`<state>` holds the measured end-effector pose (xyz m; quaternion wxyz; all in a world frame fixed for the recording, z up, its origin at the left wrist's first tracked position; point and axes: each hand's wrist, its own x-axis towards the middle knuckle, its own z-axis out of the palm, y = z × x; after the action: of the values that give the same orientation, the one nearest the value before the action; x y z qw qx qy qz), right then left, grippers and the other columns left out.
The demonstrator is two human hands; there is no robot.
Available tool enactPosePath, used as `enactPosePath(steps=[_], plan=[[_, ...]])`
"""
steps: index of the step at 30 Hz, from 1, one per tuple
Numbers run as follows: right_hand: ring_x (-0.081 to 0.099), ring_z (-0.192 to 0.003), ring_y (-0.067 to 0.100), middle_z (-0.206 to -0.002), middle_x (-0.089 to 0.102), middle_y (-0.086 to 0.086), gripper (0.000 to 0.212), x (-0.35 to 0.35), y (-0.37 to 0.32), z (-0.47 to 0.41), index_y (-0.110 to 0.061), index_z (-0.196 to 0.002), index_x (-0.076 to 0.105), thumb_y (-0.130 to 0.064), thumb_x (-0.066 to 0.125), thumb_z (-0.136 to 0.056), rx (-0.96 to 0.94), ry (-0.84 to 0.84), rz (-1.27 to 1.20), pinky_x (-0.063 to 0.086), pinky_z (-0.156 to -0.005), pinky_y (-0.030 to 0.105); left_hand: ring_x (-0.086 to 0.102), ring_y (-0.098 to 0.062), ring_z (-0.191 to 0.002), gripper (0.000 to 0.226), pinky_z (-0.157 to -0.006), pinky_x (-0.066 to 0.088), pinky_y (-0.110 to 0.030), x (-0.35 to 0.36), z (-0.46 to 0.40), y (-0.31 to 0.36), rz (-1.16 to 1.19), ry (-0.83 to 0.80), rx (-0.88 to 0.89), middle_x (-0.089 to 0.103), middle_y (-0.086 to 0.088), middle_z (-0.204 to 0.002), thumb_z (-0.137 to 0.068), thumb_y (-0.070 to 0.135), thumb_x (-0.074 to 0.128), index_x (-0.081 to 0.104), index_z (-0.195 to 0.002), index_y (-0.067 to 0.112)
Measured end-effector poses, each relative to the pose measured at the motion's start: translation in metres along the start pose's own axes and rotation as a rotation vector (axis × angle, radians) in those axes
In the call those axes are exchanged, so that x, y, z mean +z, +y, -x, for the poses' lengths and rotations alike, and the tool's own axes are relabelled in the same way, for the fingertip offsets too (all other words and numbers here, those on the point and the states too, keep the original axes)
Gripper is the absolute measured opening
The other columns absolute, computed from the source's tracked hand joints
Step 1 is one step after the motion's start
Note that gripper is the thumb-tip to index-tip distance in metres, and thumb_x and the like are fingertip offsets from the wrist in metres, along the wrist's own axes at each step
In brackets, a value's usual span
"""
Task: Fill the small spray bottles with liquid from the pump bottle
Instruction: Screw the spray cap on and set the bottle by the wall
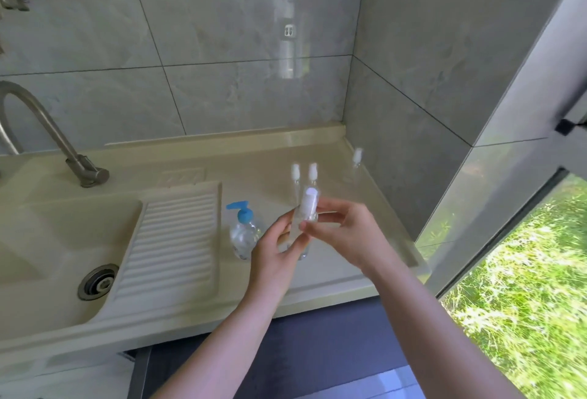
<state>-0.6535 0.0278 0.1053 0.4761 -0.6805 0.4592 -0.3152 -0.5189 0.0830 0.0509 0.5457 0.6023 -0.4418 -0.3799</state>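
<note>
A small clear spray bottle (308, 204) with a white cap is held above the counter between both hands. My left hand (279, 249) grips its clear body from below. My right hand (343, 230) pinches the bottle at its neck, just under the white cap. A clear pump bottle (244, 233) with a blue pump head stands on the cream counter just left of my left hand. Two more small spray bottles (296, 176) (313, 174) stand upright behind the held one. A third (357, 160) stands near the back right corner.
The cream counter (254, 160) meets a ribbed washboard (178, 239) sloping into a sink (63, 239) with a drain at left. A metal tap (47, 131) curves over the sink. Grey tiled walls close the back and right. An open window frame (508, 208) lies to the right.
</note>
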Motion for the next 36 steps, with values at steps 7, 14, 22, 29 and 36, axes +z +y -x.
enactPosePath(steps=[7,14,22,29,36], plan=[[0.063,-0.093,-0.009,-0.095,0.072,-0.019,0.024,-0.015,0.034,-0.005,-0.033,-0.1,0.074,-0.031,0.08,-0.078,0.065,0.108,0.149,0.05,-0.078,0.014,0.056,0.009,-0.117,0.046,-0.096,0.048,-0.021,0.026,-0.018,-0.015,-0.065,-0.152,0.016,0.064,0.03,-0.12,-0.091,0.022,0.069,0.059,-0.13,0.045],[0.065,-0.092,0.013,-0.094,0.071,-0.002,0.03,-0.035,0.06,-0.041,-0.019,-0.103,0.071,-0.036,0.079,-0.079,0.118,0.225,0.299,0.051,-0.081,0.028,0.049,0.003,-0.125,0.07,-0.107,0.042,-0.026,0.053,-0.049,-0.046,-0.209,-0.219,-0.103,0.049,0.031,-0.133,-0.085,0.026,0.075,0.042,-0.144,0.044],[0.064,-0.091,0.019,-0.093,0.069,0.002,0.026,-0.086,0.077,-0.11,-0.011,-0.091,0.066,-0.032,0.078,-0.08,0.182,0.472,0.326,0.042,-0.074,0.027,0.05,-0.005,-0.129,0.046,-0.111,0.036,-0.024,0.05,-0.081,-0.08,-0.348,-0.32,-0.08,0.055,0.021,-0.129,-0.088,0.016,0.07,0.058,-0.131,0.029],[0.066,-0.092,0.025,-0.098,0.07,0.008,0.036,-0.097,0.114,-0.17,-0.004,-0.103,0.066,-0.024,0.08,-0.077,0.262,0.486,0.355,0.046,-0.078,0.03,0.055,-0.004,-0.122,0.039,-0.101,0.038,-0.017,0.055,-0.106,-0.095,-0.433,-0.375,-0.044,0.063,0.012,-0.127,-0.088,0.018,0.07,0.063,-0.125,0.024],[0.068,-0.092,0.024,-0.098,0.072,0.008,0.029,-0.088,0.134,-0.197,-0.006,-0.097,0.067,-0.02,0.081,-0.076,0.296,0.466,0.381,0.047,-0.079,0.03,0.06,-0.007,-0.11,0.041,-0.093,0.038,-0.012,0.062,-0.121,-0.108,-0.456,-0.377,-0.008,0.065,0.014,-0.113,-0.078,0.011,0.078,0.068,-0.115,0.026]])
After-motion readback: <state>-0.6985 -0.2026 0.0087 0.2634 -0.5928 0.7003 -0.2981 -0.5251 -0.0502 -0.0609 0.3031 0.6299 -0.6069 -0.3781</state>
